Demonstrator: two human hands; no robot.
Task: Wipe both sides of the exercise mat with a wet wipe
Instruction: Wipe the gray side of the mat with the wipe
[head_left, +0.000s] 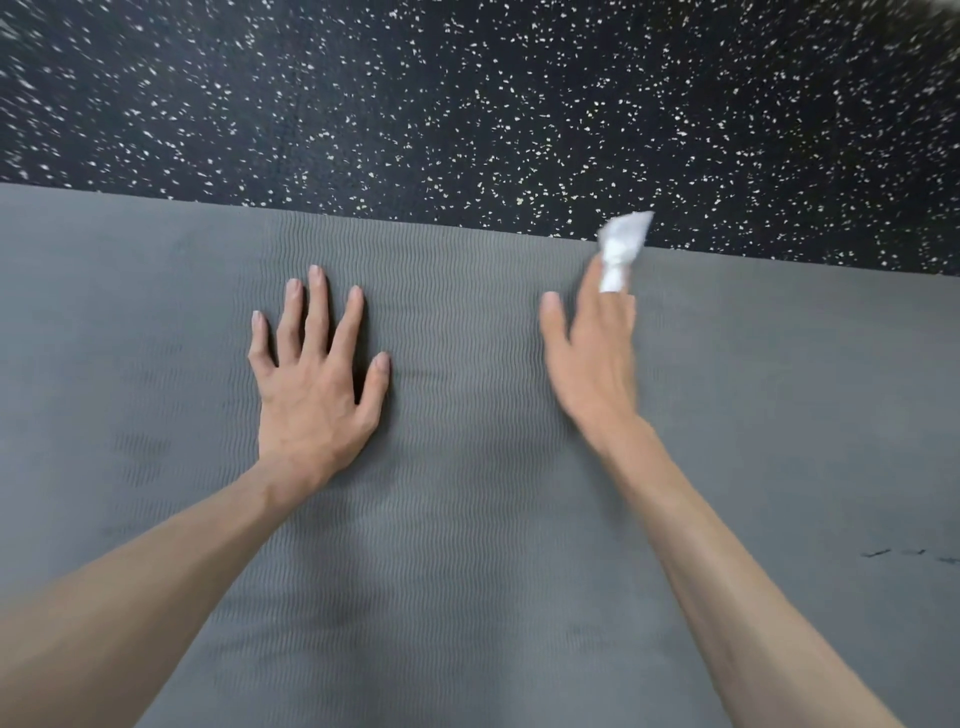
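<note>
Head view, looking down: grey exercise mat with a fine wavy ribbed texture, spread flat and filling the lower two thirds of the frame, its far edge running slightly downhill from left to right against black rubber floor flecked with white. Left hand pressed palm-down on the mat left of centre, fingers straight and splayed, thumb out to the right, nothing held. Right hand further right and nearer the mat's far edge, blurred by motion, turned edge-on with thumb apart to the left. White wet wipe crumpled and pinched at the tips of the right hand's fingers, its loose end sticking up past the fingertips and overlapping the line where mat meets floor. Cannot tell whether the wipe touches the mat or is raised just above it. Both bare forearms reaching in from the bottom corners, left from the lower left, right from the lower right. A few small dark scuffs on the mat near the right edge of the frame, well apart from either hand. Faint darker patches on the mat between the forearms and to the left of the left wrist.
</note>
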